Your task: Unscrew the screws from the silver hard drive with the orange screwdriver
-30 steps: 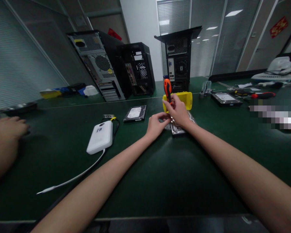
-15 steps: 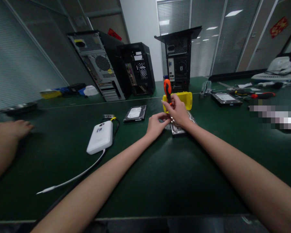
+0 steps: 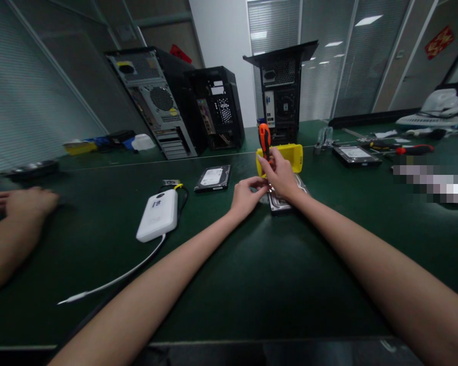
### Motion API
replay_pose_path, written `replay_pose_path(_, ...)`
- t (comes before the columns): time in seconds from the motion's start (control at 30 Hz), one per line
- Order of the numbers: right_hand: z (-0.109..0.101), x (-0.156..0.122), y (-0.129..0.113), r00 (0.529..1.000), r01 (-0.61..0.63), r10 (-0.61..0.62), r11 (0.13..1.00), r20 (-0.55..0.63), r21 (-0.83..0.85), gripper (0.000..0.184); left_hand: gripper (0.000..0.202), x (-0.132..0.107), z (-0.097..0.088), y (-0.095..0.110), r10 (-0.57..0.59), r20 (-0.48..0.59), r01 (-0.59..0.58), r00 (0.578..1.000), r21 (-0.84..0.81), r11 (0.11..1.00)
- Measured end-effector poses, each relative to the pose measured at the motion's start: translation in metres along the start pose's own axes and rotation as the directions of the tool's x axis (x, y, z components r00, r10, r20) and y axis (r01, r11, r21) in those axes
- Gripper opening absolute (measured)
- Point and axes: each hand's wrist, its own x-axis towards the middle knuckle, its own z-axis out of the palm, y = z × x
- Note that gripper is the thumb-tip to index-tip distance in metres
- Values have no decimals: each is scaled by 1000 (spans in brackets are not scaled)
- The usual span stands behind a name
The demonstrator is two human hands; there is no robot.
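Observation:
My right hand (image 3: 281, 175) is wrapped round an orange-and-black screwdriver (image 3: 264, 137) held upright, tip down over a silver hard drive (image 3: 278, 202) lying on the green table (image 3: 252, 274). My left hand (image 3: 245, 195) is pinched at the drive's left edge, fingers closed against it. The screwdriver's tip and most of the drive are hidden behind my hands. A yellow tray (image 3: 294, 155) stands just behind them.
A second hard drive (image 3: 212, 178) lies to the left, near a white power bank (image 3: 157, 215) with a cable. Three open computer cases (image 3: 164, 101) stand at the back. Another person's hand (image 3: 26, 203) rests at the far left. More drives and screwdrivers (image 3: 414, 149) lie at the right.
My hands stay on the drive; the screwdriver has shifted very slightly. The other person's hand at the far left has slid a little to the right.

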Motion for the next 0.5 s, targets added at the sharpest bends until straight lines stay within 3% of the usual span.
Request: replay_pose_path(0.5,1,0,2,1000,1,-1,1000,-2,-7,35,19,0,1,-4,13,7,-13,1000,21,1000)
